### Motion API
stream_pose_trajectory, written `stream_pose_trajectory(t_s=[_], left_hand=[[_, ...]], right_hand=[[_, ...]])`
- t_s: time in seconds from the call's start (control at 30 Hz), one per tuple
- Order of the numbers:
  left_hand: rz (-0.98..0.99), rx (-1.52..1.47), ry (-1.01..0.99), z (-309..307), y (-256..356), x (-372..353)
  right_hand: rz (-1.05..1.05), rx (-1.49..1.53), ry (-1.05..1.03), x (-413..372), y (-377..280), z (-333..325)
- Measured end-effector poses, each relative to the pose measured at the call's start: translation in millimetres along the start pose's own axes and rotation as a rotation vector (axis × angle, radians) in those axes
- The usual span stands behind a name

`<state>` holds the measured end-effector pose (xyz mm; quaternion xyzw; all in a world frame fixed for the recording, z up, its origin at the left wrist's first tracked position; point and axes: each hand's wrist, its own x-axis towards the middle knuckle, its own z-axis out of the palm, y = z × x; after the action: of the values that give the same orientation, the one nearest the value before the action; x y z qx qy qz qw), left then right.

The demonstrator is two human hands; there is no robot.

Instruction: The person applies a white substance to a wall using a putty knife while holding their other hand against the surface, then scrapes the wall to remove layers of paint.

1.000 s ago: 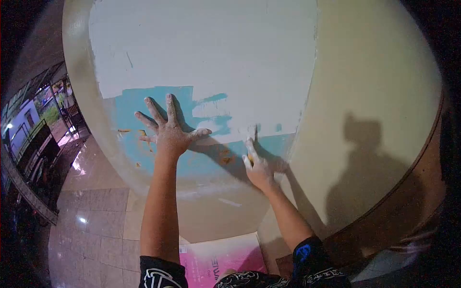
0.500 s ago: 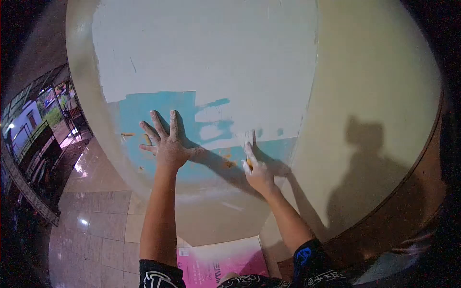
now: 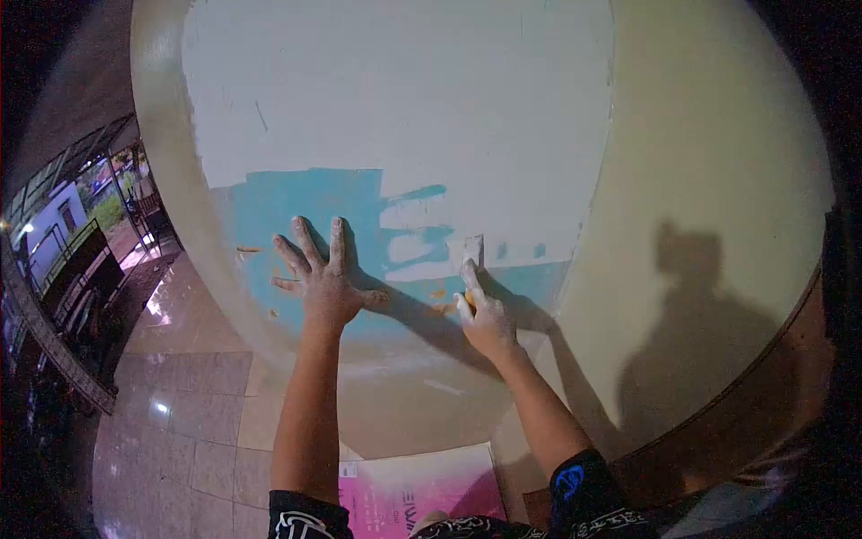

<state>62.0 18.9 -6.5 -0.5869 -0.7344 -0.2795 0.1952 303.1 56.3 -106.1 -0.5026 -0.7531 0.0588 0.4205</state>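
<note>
My left hand point(image 3: 330, 289) lies with spread fingers against the blue part of the wall point(image 3: 314, 193), its skin dusted white. To its right, my right hand point(image 3: 490, 323) is closed around a putty knife point(image 3: 470, 251), index finger stretched along it. A bit of yellow handle shows between the fingers. The blade rests at the border where white putty point(image 3: 431, 108) meets the blue. Several blue streaks show through the white beside the blade.
A pink and white box point(image 3: 422, 494) stands on the floor below the wall. Glossy tiles point(image 3: 180, 404) stretch to the left, towards an opening with a dark railing. A pale yellow wall point(image 3: 718, 135) adjoins at right, bearing a shadow of a person.
The view has shifted slightly, so the wall sits further right. Against the wall, my right hand and the putty knife have moved a little left. My left hand stays spread, slightly lower.
</note>
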Motion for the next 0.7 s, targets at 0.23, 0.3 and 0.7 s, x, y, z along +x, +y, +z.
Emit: stream_pose_trajectory(t_s=[0.23,0.3,0.7], left_hand=[[0.052,0.022,0.117,26.8,-14.5,3.1],[0.131,0.004,0.234,36.3,-20.6,7.2],[0.182,0.137,0.117,28.8,-41.4,1.1]], right_hand=[[-0.074,0.083,0.052,-35.0,22.3,48.7],[-0.057,0.086,0.009,-40.0,23.2,56.2],[-0.073,0.048,0.016,-28.6,0.1,57.3]])
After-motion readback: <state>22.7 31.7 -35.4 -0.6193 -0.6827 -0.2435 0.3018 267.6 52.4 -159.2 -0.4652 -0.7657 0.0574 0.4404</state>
